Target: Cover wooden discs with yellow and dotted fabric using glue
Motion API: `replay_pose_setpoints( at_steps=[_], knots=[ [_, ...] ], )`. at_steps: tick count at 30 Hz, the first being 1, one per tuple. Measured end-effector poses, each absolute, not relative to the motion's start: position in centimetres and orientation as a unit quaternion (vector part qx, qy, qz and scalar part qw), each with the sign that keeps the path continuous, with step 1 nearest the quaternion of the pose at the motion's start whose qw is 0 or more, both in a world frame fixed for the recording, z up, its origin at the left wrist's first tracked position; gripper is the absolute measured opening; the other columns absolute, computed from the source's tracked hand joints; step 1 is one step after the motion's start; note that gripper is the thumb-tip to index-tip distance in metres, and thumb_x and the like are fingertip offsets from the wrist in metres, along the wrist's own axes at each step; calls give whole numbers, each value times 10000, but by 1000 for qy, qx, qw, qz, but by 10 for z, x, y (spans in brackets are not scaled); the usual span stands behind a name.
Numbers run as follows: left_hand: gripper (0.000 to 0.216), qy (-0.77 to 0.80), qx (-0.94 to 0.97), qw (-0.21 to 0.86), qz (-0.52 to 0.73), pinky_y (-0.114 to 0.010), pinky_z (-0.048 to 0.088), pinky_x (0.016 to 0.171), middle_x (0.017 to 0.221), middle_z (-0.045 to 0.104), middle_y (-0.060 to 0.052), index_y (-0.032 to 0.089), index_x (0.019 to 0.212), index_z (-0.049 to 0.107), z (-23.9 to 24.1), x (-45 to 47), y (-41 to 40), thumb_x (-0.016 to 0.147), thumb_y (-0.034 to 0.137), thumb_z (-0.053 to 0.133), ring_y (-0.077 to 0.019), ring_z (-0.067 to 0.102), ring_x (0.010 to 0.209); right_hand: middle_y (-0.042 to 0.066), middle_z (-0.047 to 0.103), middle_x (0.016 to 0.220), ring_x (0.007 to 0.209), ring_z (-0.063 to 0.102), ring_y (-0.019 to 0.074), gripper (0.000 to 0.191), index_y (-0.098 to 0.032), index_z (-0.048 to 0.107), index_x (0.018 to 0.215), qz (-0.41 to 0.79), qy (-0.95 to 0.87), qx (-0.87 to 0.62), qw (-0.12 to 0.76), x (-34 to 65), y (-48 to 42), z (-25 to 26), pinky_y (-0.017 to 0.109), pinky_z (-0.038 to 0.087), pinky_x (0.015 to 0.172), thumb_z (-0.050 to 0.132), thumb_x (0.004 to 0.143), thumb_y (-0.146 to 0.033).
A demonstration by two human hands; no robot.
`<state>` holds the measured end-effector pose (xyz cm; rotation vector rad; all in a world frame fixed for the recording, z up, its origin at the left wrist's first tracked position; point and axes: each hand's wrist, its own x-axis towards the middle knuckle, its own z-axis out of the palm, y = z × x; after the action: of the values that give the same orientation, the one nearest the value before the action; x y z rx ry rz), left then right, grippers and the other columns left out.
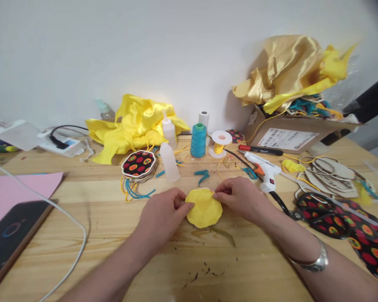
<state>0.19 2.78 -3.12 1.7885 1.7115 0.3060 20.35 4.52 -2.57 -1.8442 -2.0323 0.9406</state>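
Observation:
A yellow fabric-covered piece (204, 209) with a scalloped edge lies low over the wooden table, between my two hands. My left hand (168, 214) pinches its left edge with thumb and fingers. On the upper right edge, my right hand (236, 196) grips it the same way, a silver bracelet on that wrist. Teal cord (202, 176) sticks out beyond its top edge. Below it, a thin olive-coloured strand (225, 235) rests on the wood. Left of my hands sits a stack of patterned scalloped pieces (139, 163) with yellow and teal cords.
Behind are a white squeeze bottle (169, 162), teal thread cone (198, 140), yellow cord spool (219, 147) and yellow satin (135, 121). To the right lie a glue gun (264, 167), black scissors (321, 214) and a cardboard box (283, 132). A phone (12, 235) and white cable (82, 239) are left.

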Motion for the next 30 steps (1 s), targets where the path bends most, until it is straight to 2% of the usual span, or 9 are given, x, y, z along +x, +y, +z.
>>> replay_pose_setpoints(
  at_steps=[5,9,12,15,17,22,30],
  knots=[
    [211,650,682,314,117,-285,366,564,642,666,13,218,797,644,-30,1,28,767,416,577,-189,588,609,23,699,671,601,581,152,170,-194,728,722,321,-702,-620,140,207,45,-28,273,377,551,574,772,-248],
    [294,665,690,226,174,-294,389,559,619,647,11,198,893,647,-29,-1,25,785,465,586,-190,587,590,42,701,787,680,602,166,189,-182,698,855,305,-704,-576,282,205,41,-27,291,436,610,523,798,-227],
    [171,596,743,144,270,-288,435,597,709,666,0,196,897,656,-31,-2,21,823,333,588,-165,591,629,61,686,850,769,632,172,214,-160,651,948,430,-671,-491,351,200,37,-26,308,497,697,503,801,-206],
    [99,467,822,116,305,-296,477,725,862,703,-20,197,857,676,-36,-2,21,825,186,583,-169,603,791,72,677,892,848,649,176,187,-157,621,937,560,-628,-420,341,197,34,-28,335,520,781,509,794,-204],
    [118,414,850,104,309,-321,476,811,902,720,-21,195,848,685,-39,-1,22,819,140,585,-185,585,873,75,673,906,869,649,179,172,-159,608,928,583,-616,-413,331,197,35,-30,354,519,811,518,787,-200],
    [118,376,869,108,303,-353,474,871,942,738,-26,172,868,689,-44,1,24,810,114,605,-192,590,912,82,679,915,884,651,198,151,-163,606,895,568,-616,-441,320,197,39,-34,383,515,825,528,770,-194],
    [111,390,874,123,262,-388,484,857,977,733,-34,172,873,681,-47,1,23,828,127,590,-208,609,931,72,689,902,860,650,201,183,-170,631,894,541,-637,-456,305,198,40,-37,374,518,792,514,755,-192]
  ],
)
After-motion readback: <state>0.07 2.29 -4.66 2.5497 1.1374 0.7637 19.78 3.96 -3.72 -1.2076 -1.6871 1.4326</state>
